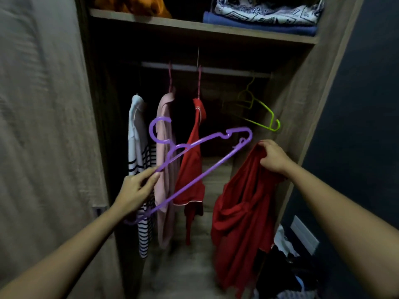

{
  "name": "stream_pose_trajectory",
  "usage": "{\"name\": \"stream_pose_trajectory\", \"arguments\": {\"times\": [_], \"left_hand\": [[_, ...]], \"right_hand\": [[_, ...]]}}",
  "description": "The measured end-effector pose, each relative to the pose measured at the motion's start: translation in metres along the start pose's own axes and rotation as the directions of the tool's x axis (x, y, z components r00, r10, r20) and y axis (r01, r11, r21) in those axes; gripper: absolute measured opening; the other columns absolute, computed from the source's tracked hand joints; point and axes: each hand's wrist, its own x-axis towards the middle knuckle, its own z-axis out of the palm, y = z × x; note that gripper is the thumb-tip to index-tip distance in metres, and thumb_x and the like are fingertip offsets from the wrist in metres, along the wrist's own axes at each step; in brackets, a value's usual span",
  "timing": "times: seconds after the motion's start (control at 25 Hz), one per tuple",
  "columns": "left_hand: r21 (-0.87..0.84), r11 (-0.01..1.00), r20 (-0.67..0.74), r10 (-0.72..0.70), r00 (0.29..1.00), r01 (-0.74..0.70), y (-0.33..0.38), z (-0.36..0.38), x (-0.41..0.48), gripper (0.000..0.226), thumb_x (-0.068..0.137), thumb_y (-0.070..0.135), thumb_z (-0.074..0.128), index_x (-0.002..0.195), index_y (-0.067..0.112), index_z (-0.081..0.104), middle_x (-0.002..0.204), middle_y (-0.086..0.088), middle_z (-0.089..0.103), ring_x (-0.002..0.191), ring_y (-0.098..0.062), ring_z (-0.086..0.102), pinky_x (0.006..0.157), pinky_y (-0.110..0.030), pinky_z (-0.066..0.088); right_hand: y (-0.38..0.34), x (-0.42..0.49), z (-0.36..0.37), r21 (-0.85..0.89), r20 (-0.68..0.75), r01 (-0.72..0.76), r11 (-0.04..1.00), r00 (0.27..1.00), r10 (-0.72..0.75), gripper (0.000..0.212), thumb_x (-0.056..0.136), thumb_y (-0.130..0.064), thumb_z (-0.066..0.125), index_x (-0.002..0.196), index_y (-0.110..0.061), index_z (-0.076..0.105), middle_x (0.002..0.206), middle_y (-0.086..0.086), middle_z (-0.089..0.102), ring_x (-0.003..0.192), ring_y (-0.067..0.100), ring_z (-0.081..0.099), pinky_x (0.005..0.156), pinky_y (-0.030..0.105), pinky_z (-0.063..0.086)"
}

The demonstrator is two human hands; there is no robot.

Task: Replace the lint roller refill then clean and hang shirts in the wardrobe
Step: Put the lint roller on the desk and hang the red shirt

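– Where's the hanger?
– The purple hanger is in the left hand, thumb and fingers pinching one sloping arm near its end. Its long bar runs from below that grip up and across toward the right hand, ending just beside it. The hook sits above the left grip, curling open toward the wardrobe.

– And the shirt?
– The right hand has its fingers curled round a bunched edge of a red shirt, which hangs straight down below the grip, clear of the hanger.

– What's behind them?
– An open wood-grain wardrobe. Beyond the left grip hang a striped shirt, a pink shirt and another red top, close together on the rail. Above and beyond the right grip a green hanger hangs bare, with open rail between it and the red top.

– Edges?
– A shelf with folded cloth sits above the rail. The door stands outside the left arm, a dark wall outside the right, with a heap of clothes low beneath the right arm.
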Motion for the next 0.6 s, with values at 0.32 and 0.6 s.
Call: {"name": "stream_pose_trajectory", "arguments": {"times": [0.32,0.6], "left_hand": [[-0.015,0.950,0.145,0.311,0.939,-0.312,0.028,-0.009,-0.026,0.068,0.089,0.058,0.033,0.102,0.002,0.070,0.068,-0.010,0.072,0.070,0.005,0.057,0.062,0.009,0.028],[0.315,0.908,-0.234,0.356,0.905,-0.276,0.051,-0.007,-0.021,0.031,0.091,0.035,0.049,0.116,0.021,0.059,0.109,-0.009,0.064,0.094,-0.022,0.060,0.078,-0.034,0.043]], "right_hand": [[-0.112,-0.075,-0.004,0.061,0.034,0.388,0.919,0.920,-0.391,0.062,0.066,-0.016,0.052,0.128,-0.008,0.050,0.139,0.007,0.046,0.129,0.020,0.043,0.108,0.030,0.032],[-0.130,-0.100,-0.009,-0.530,-0.335,0.383,0.756,0.725,-0.602,0.049,0.093,-0.050,0.030,0.064,-0.018,0.055,0.061,0.001,0.066,0.054,0.024,0.065,0.038,0.025,0.034]]}}
